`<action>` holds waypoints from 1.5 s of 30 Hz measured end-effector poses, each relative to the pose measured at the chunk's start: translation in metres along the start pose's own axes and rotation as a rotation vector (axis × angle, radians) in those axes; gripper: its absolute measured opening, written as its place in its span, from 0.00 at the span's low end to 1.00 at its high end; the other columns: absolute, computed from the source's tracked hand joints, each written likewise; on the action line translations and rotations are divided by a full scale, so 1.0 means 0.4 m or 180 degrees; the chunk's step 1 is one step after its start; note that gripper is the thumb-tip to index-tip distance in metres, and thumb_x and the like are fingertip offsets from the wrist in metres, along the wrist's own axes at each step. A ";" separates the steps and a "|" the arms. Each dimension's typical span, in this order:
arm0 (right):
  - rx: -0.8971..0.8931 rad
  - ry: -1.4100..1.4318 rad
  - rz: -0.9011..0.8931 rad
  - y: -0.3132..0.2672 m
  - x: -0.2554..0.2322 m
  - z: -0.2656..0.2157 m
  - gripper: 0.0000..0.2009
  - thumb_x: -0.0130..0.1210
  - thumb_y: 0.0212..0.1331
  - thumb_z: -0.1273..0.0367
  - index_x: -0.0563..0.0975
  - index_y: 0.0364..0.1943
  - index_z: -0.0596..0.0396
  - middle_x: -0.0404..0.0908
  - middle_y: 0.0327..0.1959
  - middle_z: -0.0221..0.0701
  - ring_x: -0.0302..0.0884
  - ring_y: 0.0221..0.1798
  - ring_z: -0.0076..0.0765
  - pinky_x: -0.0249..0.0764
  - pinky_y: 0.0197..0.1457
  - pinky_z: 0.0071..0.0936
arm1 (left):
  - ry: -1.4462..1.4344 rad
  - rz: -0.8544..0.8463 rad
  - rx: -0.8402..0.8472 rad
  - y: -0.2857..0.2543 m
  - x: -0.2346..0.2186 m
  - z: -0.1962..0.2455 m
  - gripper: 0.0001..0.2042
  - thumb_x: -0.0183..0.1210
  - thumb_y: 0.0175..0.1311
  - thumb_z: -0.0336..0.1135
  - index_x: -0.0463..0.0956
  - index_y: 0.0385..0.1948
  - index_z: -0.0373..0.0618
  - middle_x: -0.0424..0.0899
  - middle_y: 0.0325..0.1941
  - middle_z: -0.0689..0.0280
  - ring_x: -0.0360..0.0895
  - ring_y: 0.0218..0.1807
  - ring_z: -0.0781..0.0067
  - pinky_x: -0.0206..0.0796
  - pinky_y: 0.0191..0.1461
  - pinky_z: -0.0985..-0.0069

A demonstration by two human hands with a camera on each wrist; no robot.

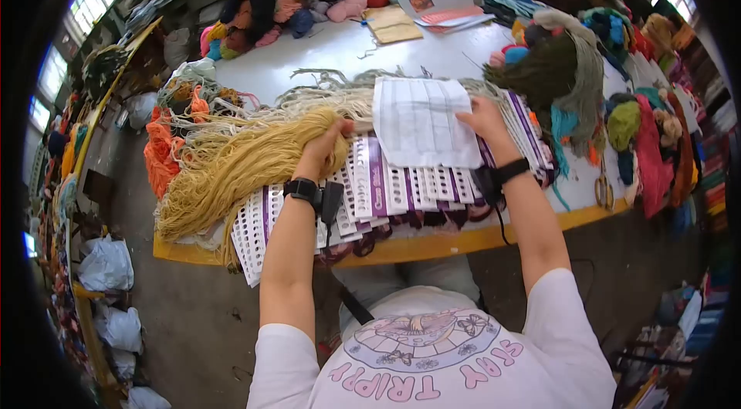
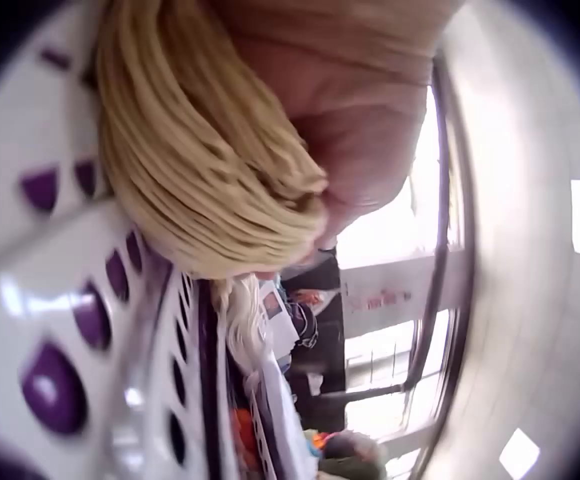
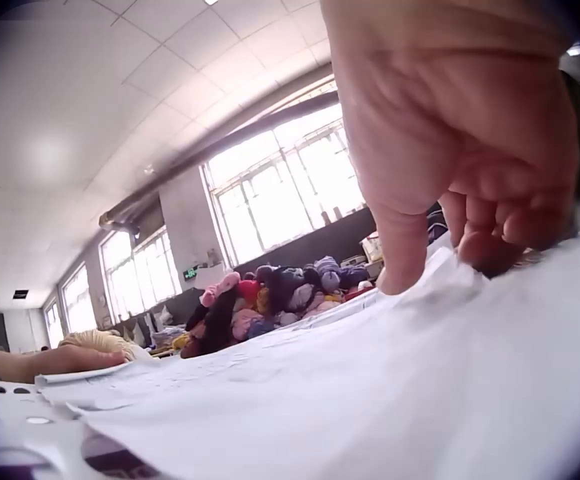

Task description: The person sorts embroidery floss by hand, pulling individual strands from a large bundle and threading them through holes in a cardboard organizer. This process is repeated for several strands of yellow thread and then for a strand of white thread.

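In the head view my left hand [image 1: 323, 148] grips the looped end of a mustard-yellow yarn skein [image 1: 251, 166], whose loose strands trail left across the table. Up close in the left wrist view, the yarn [image 2: 195, 150] bulges out beside the palm. My right hand [image 1: 488, 123] pinches the right edge of a creased white paper sheet [image 1: 424, 119] with faint printed lines. In the right wrist view the thumb lies at the sheet's edge with the fingers curled by it. Beneath both hands lie overlapping white-and-purple thread cards [image 1: 374, 177] with rows of punched holes.
Cream yarn strands [image 1: 289, 108] lie behind the cards, and orange yarn [image 1: 160, 154] sits at the left. Coloured skeins [image 1: 301, 4] are heaped at the back, near an open booklet [image 1: 444, 8]. Dark olive yarn [image 1: 536, 69] and scissors [image 1: 603, 189] are at the right.
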State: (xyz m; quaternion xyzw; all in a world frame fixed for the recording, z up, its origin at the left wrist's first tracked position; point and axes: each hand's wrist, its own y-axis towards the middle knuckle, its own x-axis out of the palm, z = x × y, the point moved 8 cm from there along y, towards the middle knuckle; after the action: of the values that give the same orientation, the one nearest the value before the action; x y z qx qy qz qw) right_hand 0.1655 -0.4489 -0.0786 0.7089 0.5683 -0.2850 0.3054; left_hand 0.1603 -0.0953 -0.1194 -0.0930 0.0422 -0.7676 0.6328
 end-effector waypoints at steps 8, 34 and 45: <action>-0.0384 0.1730 0.0315 0.099 -0.180 -0.205 0.15 0.61 0.43 0.66 0.77 0.36 0.58 0.71 0.17 0.21 0.63 0.17 0.17 0.61 0.18 0.19 | -0.0241 -0.0133 0.0558 -0.052 0.007 0.038 0.14 0.47 0.62 0.42 0.75 0.30 0.40 0.78 0.32 0.66 0.73 0.36 0.77 0.64 0.43 0.80; -0.0543 0.0352 -0.1312 -0.058 0.161 -0.228 0.19 0.51 0.51 0.54 0.77 0.39 0.53 0.79 0.31 0.34 0.75 0.32 0.34 0.69 0.37 0.24 | -0.0445 -0.0518 0.0638 -0.179 0.035 0.053 0.12 0.49 0.62 0.39 0.73 0.28 0.39 0.76 0.26 0.67 0.73 0.30 0.78 0.67 0.36 0.81; -0.2331 -0.1349 -0.0080 0.082 0.102 -0.229 0.20 0.53 0.51 0.60 0.73 0.44 0.60 0.77 0.36 0.33 0.74 0.34 0.25 0.72 0.36 0.23 | -0.1136 -0.0409 0.0270 -0.163 0.014 0.045 0.10 0.49 0.61 0.38 0.73 0.29 0.40 0.77 0.28 0.65 0.74 0.30 0.77 0.68 0.35 0.81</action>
State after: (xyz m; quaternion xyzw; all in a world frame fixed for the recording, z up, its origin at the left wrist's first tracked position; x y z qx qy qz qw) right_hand 0.2107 -0.3593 -0.0461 0.4723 0.5653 -0.2074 0.6438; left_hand 0.1002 -0.0870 -0.0892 -0.2034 -0.1091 -0.7788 0.5833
